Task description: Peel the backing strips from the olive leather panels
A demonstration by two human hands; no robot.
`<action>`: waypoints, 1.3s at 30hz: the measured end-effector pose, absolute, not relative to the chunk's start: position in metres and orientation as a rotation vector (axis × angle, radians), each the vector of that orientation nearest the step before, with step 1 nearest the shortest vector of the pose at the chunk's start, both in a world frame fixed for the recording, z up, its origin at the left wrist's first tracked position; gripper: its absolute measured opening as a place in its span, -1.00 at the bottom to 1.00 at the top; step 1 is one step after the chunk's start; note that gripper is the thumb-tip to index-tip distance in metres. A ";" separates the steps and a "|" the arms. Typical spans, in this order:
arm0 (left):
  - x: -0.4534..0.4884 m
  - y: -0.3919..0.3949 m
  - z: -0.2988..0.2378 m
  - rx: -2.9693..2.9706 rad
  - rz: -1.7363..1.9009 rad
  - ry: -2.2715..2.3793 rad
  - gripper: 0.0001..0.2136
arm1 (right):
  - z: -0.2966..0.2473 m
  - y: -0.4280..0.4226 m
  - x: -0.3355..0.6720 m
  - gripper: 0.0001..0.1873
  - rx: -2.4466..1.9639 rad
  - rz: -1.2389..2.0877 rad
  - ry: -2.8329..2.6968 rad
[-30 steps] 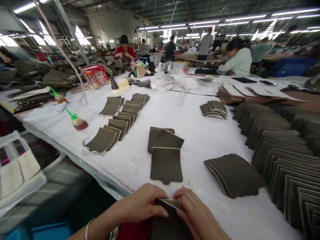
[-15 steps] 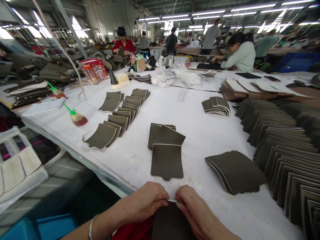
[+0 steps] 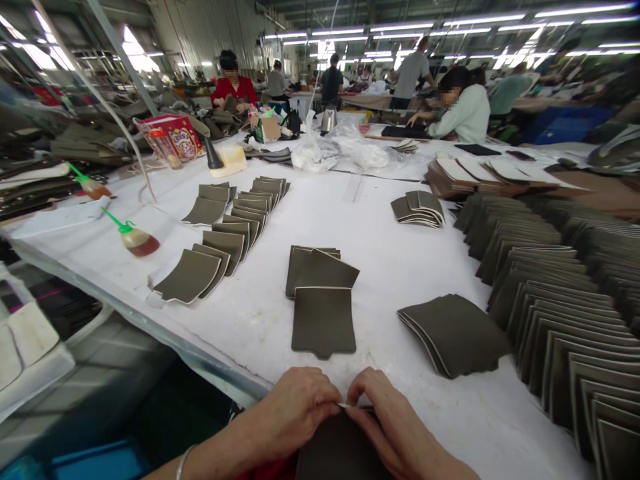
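At the bottom edge my left hand (image 3: 295,413) and my right hand (image 3: 395,427) pinch the top edge of a dark olive fabric piece (image 3: 337,447) held at the near side of the white table (image 3: 380,227). The fingers of both hands are closed, thumbs meeting at the light rim of the piece. Just beyond them lies a single flat piece (image 3: 323,320), with a small pile (image 3: 317,267) behind it. A thicker stack (image 3: 455,330) sits to the right of my hands.
Long overlapping rows of pieces (image 3: 560,293) fill the right side. A fanned row (image 3: 225,240) and two glue bottles (image 3: 131,237) lie to the left. A white crate (image 3: 25,347) stands low at left. Other people work at the far tables.
The piece in my hands went from partly folded open to pressed flat, my thumbs closing on its top edge. The view shifted slightly, so the table contents sit a little further left.
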State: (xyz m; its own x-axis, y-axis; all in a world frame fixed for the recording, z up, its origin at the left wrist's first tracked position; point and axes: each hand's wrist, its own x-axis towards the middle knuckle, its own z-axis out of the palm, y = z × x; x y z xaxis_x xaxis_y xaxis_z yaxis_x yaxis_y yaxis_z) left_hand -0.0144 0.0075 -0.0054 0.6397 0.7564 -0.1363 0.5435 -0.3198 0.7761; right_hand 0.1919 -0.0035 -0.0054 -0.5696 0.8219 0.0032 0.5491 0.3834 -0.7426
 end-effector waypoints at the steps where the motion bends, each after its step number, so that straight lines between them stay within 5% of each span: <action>1: -0.014 0.007 -0.006 2.016 0.326 1.014 -0.79 | -0.004 -0.003 0.192 -0.83 -1.181 1.012 -2.279; 15: -0.018 0.005 -0.005 1.922 0.354 1.114 -0.79 | 0.006 0.004 0.217 -0.77 -1.113 0.726 -2.660; 29: 0.001 0.006 -0.006 1.994 0.354 1.087 -0.82 | -0.001 -0.004 0.232 -0.54 -1.214 0.843 -2.441; 36: 0.005 0.007 -0.009 1.991 0.393 1.081 -0.77 | -0.004 -0.002 0.229 -0.66 -1.176 0.905 -2.435; 39: 0.004 0.006 -0.009 2.015 0.370 1.084 -0.79 | -0.007 -0.002 0.222 -0.53 -1.175 0.909 -2.468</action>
State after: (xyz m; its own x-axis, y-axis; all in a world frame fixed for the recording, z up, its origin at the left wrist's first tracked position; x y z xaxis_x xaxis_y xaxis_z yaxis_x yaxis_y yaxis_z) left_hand 0.0038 0.0062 -0.0093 0.5898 0.8000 -0.1100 0.5660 -0.3124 0.7629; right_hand 0.2217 -0.0025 -0.0066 -0.6392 0.7684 -0.0321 0.6057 0.4774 -0.6366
